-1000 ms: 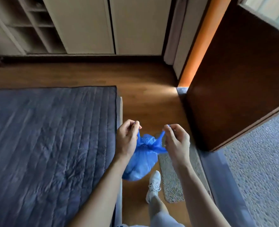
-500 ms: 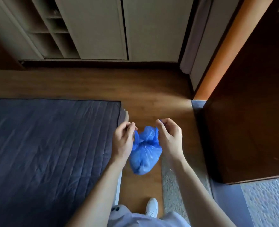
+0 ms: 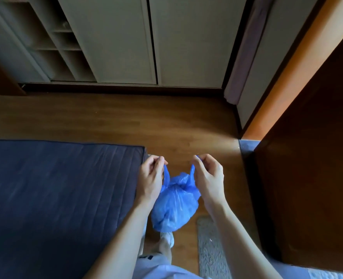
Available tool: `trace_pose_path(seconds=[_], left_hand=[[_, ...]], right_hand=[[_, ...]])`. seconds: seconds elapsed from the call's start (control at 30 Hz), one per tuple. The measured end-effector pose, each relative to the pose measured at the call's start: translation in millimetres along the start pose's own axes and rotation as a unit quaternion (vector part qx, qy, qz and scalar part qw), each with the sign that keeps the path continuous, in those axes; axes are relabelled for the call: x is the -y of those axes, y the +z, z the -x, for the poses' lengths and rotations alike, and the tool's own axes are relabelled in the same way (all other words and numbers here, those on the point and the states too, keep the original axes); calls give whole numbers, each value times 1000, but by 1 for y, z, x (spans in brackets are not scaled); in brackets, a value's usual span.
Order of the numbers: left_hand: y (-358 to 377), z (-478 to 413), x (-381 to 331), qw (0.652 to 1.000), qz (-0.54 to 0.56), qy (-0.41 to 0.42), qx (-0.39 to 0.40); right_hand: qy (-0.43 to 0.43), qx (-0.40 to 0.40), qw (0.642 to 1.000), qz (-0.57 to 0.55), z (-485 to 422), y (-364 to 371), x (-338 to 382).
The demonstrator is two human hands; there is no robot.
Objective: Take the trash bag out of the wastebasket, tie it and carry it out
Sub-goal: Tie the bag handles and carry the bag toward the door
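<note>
Head view, trash bag (image 3: 174, 206) hanging between both hands, seemingly knotted

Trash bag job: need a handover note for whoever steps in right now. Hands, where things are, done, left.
Left hand: pinching one end of the blue trash bag.
Right hand: pinching the other end, pulled apart from the left.
Bag: hanging between the hands above the wood floor, beside the dark mattress, near the open door. No wastebasket in view.
Done: bag is out, a knot is gathered at its neck.
Left: snug the knot if loose, then carry the bag out through the door.
</note>
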State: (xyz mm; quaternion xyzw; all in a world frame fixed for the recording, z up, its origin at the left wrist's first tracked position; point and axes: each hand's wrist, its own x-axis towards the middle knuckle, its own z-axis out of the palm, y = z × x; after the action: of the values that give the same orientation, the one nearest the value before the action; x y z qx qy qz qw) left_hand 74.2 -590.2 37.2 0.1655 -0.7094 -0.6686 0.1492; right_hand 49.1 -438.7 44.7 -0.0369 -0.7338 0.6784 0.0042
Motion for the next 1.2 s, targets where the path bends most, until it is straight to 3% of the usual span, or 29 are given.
trace_pose_path(seconds=[0.33, 0.63, 1.03, 1.2], left_hand=[[26, -201, -7, 999, 15, -3, 39], [42, -346, -6, 1000, 0, -21, 22], [92, -507, 13, 996, 30, -45, -77], [123, -579, 5, 984, 23, -55, -166]], right_hand=[[14, -43, 999, -4, -182, 67, 10], [27, -39, 998, -34, -313, 111, 28], [22, 36, 999, -22, -498, 145, 17], [22, 97, 995, -8, -597, 155, 28]])
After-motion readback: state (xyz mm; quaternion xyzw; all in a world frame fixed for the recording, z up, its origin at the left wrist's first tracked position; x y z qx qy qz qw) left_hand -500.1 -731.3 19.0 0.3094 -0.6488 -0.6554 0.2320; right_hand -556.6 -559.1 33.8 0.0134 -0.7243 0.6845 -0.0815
